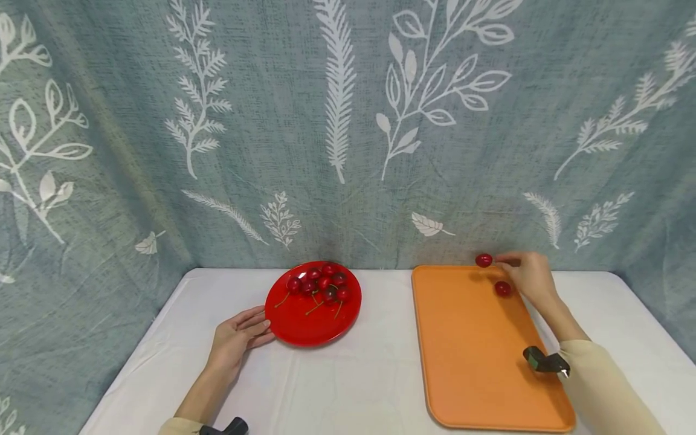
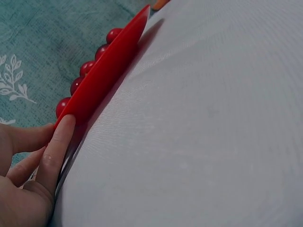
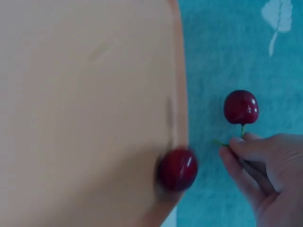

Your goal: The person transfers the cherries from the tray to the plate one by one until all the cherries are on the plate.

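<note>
The bench (image 1: pixel 380 374) carries a white cloth and stands against a blue-green leaf-print curtain (image 1: pixel 348 121). On its right half lies the orange tray (image 1: pixel 478 362), the largest item, long side running away from the person. Left of it, well apart, sits the red plate (image 1: pixel 304 323) with a cluster of stemmed cherries (image 1: pixel 321 284) piled toward its far side.

The left hand (image 1: pixel 236 338) lies flat on the cloth, its straight fingers (image 2: pixel 59 146) touching the plate's near-left rim, seemingly to steady the plate; its grip is relaxed and holds nothing.

The right hand (image 1: pixel 530 275) hovers at the tray's far right corner. Its grip is narrow, thumb and fingertips (image 3: pixel 244 146) pinching the green stem of 1 cherry (image 1: pixel 483 260) so the fruit hangs clear of the fingers, just past the tray's far edge. A 2nd loose cherry (image 1: pixel 502 289) lies on the tray close beneath that hand, blurred in the wrist view.
</note>
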A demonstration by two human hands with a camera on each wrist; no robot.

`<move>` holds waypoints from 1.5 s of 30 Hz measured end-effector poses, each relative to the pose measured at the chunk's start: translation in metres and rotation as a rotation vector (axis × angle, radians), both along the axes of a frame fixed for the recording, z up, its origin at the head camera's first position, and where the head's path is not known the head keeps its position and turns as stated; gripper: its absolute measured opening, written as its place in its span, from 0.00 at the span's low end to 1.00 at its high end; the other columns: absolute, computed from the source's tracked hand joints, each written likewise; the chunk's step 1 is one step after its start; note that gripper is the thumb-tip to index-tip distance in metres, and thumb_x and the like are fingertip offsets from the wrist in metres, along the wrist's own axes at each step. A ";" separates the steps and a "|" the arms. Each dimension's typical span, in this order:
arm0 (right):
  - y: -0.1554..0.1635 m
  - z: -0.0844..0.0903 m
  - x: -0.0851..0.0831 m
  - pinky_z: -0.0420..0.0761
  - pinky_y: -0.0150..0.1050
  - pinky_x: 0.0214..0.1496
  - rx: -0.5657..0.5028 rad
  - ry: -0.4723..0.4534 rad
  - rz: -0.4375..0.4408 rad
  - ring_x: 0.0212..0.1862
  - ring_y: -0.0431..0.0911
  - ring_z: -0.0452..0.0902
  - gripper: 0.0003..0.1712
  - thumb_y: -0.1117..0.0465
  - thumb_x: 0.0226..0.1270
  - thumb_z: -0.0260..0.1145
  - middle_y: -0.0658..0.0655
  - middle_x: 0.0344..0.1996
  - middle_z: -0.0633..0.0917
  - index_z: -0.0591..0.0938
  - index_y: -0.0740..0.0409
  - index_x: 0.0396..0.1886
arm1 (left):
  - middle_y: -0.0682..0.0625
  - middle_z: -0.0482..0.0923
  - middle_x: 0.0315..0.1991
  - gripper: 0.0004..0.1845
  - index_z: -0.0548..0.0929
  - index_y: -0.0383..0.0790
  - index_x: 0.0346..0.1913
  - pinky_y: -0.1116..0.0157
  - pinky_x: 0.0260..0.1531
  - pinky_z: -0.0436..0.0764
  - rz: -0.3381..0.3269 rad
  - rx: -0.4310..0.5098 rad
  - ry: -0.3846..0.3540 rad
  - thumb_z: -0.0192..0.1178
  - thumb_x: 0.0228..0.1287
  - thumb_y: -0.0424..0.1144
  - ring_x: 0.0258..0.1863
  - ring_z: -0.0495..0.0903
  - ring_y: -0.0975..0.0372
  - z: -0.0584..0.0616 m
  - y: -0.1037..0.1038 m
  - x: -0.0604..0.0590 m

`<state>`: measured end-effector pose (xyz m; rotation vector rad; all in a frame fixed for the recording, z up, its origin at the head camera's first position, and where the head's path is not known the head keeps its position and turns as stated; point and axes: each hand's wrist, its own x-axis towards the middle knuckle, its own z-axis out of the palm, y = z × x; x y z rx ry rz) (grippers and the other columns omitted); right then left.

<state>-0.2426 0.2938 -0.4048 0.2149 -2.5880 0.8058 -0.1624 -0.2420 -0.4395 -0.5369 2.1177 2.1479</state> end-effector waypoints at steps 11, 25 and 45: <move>-0.032 0.017 0.004 0.79 0.25 0.32 -0.219 -0.150 0.049 0.33 0.44 0.85 0.10 0.65 0.62 0.71 0.64 0.36 0.88 0.88 0.66 0.41 | 0.40 0.78 0.57 0.28 0.66 0.29 0.69 0.64 0.42 0.85 0.000 -0.002 0.000 0.59 0.68 0.29 0.38 0.87 0.63 -0.002 -0.001 0.000; -0.079 0.034 0.008 0.82 0.45 0.55 -0.678 -0.501 0.190 0.41 0.41 0.86 0.21 0.64 0.67 0.67 0.57 0.44 0.87 0.79 0.74 0.55 | 0.39 0.77 0.59 0.29 0.65 0.28 0.69 0.65 0.41 0.86 0.004 -0.009 -0.006 0.59 0.68 0.30 0.38 0.86 0.64 -0.001 -0.001 0.000; -0.160 0.040 0.003 0.83 0.48 0.54 -0.718 -0.575 0.338 0.41 0.46 0.86 0.15 0.70 0.66 0.66 0.67 0.46 0.86 0.83 0.72 0.51 | 0.45 0.80 0.53 0.29 0.64 0.28 0.70 0.64 0.42 0.85 -0.010 0.020 0.004 0.59 0.68 0.29 0.38 0.86 0.64 -0.001 -0.001 0.000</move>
